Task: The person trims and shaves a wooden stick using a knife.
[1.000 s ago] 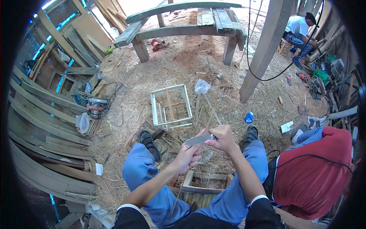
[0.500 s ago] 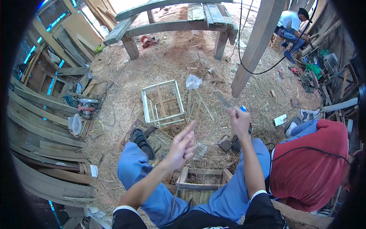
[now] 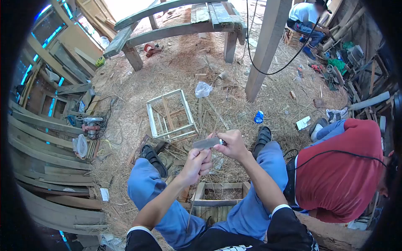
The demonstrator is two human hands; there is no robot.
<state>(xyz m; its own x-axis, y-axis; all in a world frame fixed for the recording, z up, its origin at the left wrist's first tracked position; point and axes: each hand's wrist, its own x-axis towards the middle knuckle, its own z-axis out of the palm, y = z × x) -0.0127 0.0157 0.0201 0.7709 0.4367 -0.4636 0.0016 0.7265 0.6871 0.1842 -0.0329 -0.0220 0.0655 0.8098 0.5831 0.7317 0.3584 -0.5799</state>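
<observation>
In the head view, my right hand (image 3: 233, 144) is closed around the handle of a knife (image 3: 205, 144), whose broad grey blade points left. My left hand (image 3: 195, 166) is closed just below the blade, fingers curled round a thin stick (image 3: 190, 211) that runs down towards my lap. The stick's upper end is mostly hidden by the blade and fingers. Between my legs stands a small wooden frame (image 3: 217, 203), with slats on its near side.
A pale wooden frame (image 3: 172, 115) stands on the straw-littered floor ahead. Beyond are a workbench (image 3: 176, 33) and a post (image 3: 268, 50). A person in a red shirt (image 3: 339, 171) sits close on my right; another person (image 3: 305, 21) sits farther back. A circular saw (image 3: 92, 125) lies left.
My right hand has brought the knife down and left, from raised apart to just above my left hand. My left hand's extended finger has curled in. The view has shifted slightly.
</observation>
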